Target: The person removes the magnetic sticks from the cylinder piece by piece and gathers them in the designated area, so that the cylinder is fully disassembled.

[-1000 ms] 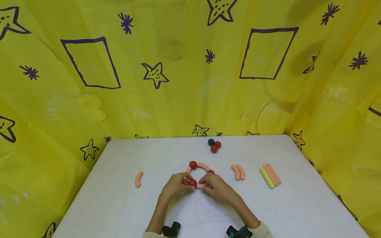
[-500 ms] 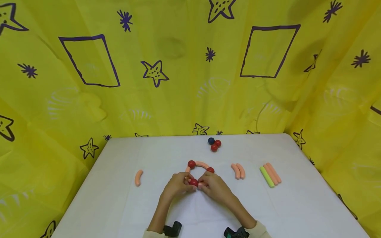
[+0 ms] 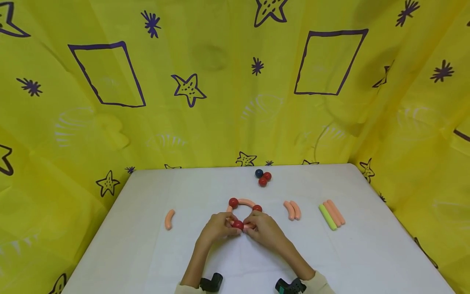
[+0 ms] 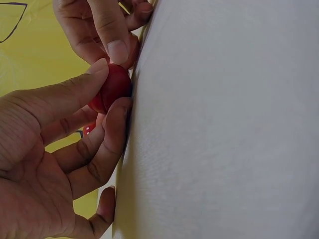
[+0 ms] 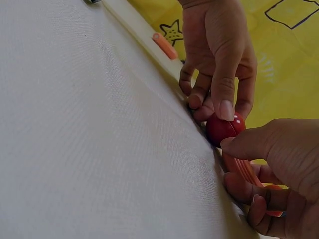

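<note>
No writing, label, brand, number or sign can be read anywhere on the table (image 3: 367,257) or the yellow cloth (image 3: 220,130) behind it.

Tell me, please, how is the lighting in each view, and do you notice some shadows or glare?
Head view: the brightest, with soft shadows on the white table near the left hand and right hand; left wrist view: dimmer, the tabletop looking grey; right wrist view: also dim, with small white glints on the red ball.
</note>
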The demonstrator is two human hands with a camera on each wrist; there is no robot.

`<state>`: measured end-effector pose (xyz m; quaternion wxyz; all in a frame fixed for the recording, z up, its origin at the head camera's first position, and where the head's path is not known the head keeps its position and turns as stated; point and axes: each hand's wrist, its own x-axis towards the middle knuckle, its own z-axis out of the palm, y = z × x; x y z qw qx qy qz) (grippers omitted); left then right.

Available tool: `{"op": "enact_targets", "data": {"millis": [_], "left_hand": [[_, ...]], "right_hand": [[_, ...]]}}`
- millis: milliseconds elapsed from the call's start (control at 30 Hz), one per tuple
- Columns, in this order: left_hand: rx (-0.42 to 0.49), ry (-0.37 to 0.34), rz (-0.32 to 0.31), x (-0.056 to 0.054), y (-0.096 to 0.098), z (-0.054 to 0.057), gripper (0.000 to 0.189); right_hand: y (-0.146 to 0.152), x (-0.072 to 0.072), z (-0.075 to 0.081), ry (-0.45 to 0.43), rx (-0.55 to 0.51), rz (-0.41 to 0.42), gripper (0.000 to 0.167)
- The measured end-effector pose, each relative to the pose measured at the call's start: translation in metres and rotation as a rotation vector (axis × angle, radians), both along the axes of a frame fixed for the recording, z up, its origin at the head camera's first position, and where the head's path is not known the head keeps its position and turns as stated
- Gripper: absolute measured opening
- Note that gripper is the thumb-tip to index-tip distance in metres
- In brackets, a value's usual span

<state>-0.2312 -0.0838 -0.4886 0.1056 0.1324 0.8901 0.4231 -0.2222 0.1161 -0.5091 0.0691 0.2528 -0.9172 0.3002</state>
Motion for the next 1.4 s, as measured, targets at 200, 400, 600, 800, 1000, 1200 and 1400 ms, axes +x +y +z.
{"op": "enact_targets", "data": {"millis": [200,400,600,800,1000,1200,1400], "left_hand": [[-0.003,-0.004,0.003,-0.0003,0.0002,0.0001,0.030],[0.012,-0.002,-0.006,-0.0001,0.0003,-0.0002,0.029],[0.008,-0.004,-0.004,-0.0008,0.0001,-0.0014,0.030],[-0.009,0.006,-0.005,-0.0014,-0.0004,-0.0013,0.030],[0.000,-0.021,-0.026,-0.0026,-0.0039,-0.0018,0.029],[-0.003,0.015,-0.063,-0.0028,-0.0070,-0.0007,0.026],[-0.081,0.146,-0.062,-0.0016,-0.0057,-0.0027,0.017]], "right_hand": [[0.0006,-0.0005,-0.0005,0.015,-0.016,-0.002,0.013],[0.0008,-0.0004,0.0001,0.020,-0.019,-0.002,0.013],[0.0007,-0.0007,-0.0008,0.029,-0.025,-0.003,0.013],[0.0003,-0.0015,-0.0015,0.031,-0.030,-0.007,0.014],[0.0025,-0.0017,0.0004,-0.003,-0.039,0.006,0.013],[0.0084,-0.0036,0.0017,-0.077,-0.077,0.007,0.012],[0.0094,-0.0039,0.0015,-0.092,-0.059,0.011,0.021]]}}
